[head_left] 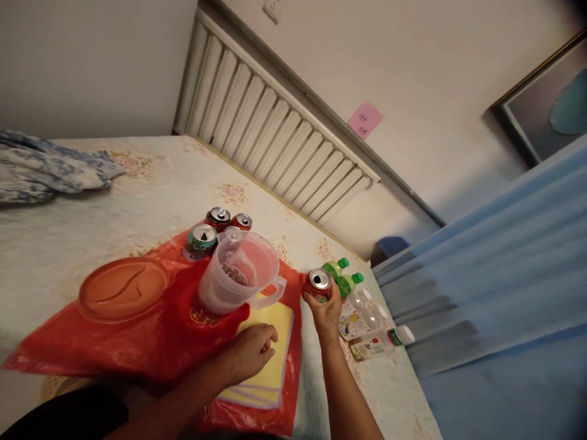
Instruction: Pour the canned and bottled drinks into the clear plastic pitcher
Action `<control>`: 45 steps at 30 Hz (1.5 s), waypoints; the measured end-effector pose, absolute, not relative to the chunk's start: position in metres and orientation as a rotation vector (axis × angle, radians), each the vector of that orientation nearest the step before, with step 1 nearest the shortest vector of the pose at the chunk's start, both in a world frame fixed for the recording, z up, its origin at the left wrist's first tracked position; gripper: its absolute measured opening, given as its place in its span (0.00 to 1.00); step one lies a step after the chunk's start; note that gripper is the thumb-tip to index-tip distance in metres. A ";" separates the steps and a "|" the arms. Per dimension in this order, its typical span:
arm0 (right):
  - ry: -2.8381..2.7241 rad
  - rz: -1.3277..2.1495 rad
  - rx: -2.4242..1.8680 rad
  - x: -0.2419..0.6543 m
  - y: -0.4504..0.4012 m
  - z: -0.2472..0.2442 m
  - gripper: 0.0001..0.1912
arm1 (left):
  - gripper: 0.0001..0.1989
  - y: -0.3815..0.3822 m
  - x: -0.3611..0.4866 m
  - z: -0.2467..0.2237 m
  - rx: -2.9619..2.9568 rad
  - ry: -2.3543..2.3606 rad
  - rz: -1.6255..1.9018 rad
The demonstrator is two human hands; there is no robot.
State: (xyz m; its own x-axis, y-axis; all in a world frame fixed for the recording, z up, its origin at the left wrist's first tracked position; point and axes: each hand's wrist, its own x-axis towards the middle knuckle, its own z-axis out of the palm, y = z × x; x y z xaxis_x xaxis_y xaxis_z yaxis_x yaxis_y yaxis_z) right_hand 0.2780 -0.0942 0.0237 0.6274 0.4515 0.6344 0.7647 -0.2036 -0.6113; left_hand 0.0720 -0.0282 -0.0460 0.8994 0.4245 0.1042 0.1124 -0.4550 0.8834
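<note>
My right hand (327,311) grips an opened red drink can (320,282), upright, at the right edge of a red plastic bag (137,336). My left hand (251,351) hovers over or rests on a yellow cloth (270,366); its fingers are loosely curled and nothing shows in them. Ahead of it stands a translucent plastic pitcher (243,263) with foamy dark liquid inside. A round orange-red lid (125,287) lies left of the pitcher. Behind the pitcher stand a green can (200,241) and dark and red cans (219,219), with opened tops.
To the right of the red can are green-capped bottles (351,283), clear bottles with white caps (376,316) and a labelled bottle (373,345). A patterned cloth (55,168) lies at the far left. A radiator (270,128) and a blue curtain (481,275) border the table.
</note>
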 end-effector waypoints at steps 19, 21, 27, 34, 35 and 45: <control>-2.009 -0.872 -1.598 0.215 -0.036 0.131 0.35 | 0.12 -0.030 0.062 -0.041 2.027 0.438 0.408; -2.050 -0.929 -1.568 0.212 -0.033 0.135 0.35 | 0.13 -0.030 0.061 -0.039 2.018 0.450 0.408; -2.113 -1.023 -1.517 0.208 -0.027 0.144 0.31 | 0.12 -0.030 0.061 -0.039 2.034 0.458 0.424; -2.164 -1.054 -1.525 0.209 -0.027 0.147 0.28 | 0.13 -0.031 0.059 -0.036 2.022 0.458 0.417; -2.175 -1.060 -1.527 0.209 -0.027 0.147 0.27 | 0.13 -0.031 0.060 -0.036 2.023 0.462 0.415; -2.227 -1.114 -1.504 0.207 -0.028 0.150 0.25 | 0.13 -0.031 0.064 -0.043 2.038 0.464 0.408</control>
State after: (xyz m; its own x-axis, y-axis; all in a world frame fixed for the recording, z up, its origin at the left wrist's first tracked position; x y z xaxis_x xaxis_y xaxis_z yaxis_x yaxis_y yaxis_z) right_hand 0.2070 -0.0279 0.1501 -0.4458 0.6927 0.5670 0.8691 0.1835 0.4593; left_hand 0.0638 -0.0308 -0.0430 0.8712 0.4814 0.0959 0.1562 -0.4572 0.8755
